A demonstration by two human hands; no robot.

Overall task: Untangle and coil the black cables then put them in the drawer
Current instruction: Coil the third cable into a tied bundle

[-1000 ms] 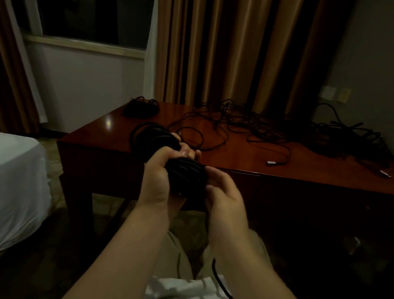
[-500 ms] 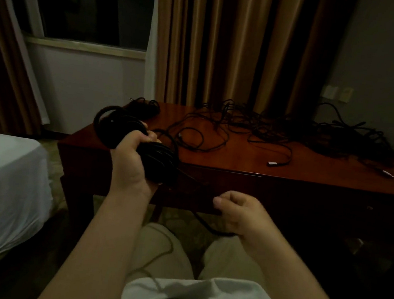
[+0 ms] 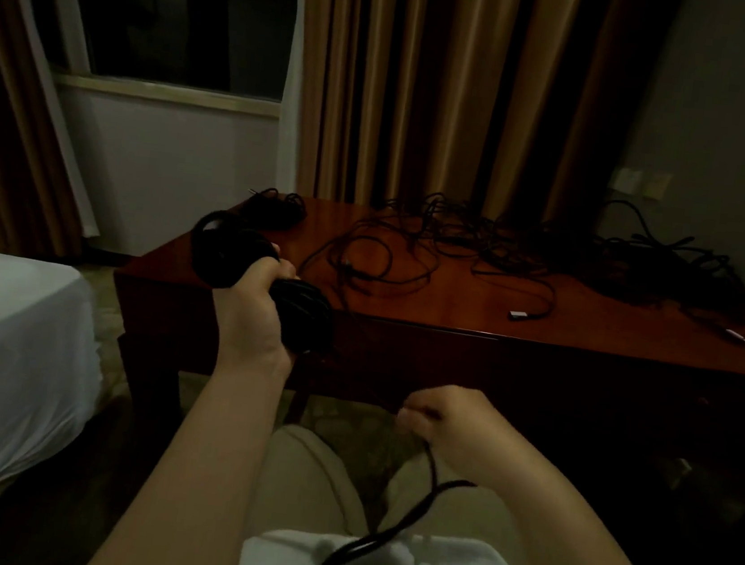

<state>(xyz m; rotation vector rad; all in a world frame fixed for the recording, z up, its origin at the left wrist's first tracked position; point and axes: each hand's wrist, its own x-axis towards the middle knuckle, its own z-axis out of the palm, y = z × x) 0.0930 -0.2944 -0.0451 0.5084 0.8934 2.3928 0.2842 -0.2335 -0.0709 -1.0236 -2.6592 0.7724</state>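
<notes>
My left hand (image 3: 254, 310) grips a thick coil of black cable (image 3: 296, 315) in front of the desk's left corner, with loops sticking out on both sides of the fist. From the coil a loose strand (image 3: 402, 525) runs down across my lap, and my right hand (image 3: 447, 425) pinches it lower and to the right. A tangle of black cables (image 3: 483, 244) lies spread over the wooden desk (image 3: 452, 306). A small coiled bundle (image 3: 276, 207) sits at the desk's far left corner. The drawer front (image 3: 422, 359) under the desktop is closed.
A bed with a white sheet (image 3: 0, 354) stands at the left. Curtains (image 3: 433, 78) and a dark window (image 3: 179, 5) are behind the desk. A wall socket (image 3: 641, 184) sits at the right. Two cable plugs (image 3: 519, 315) lie near the desk's front edge.
My hands have parted: the left carried the coil up and left, while the right dropped down and right, drawing a strand out of the coil across my lap.
</notes>
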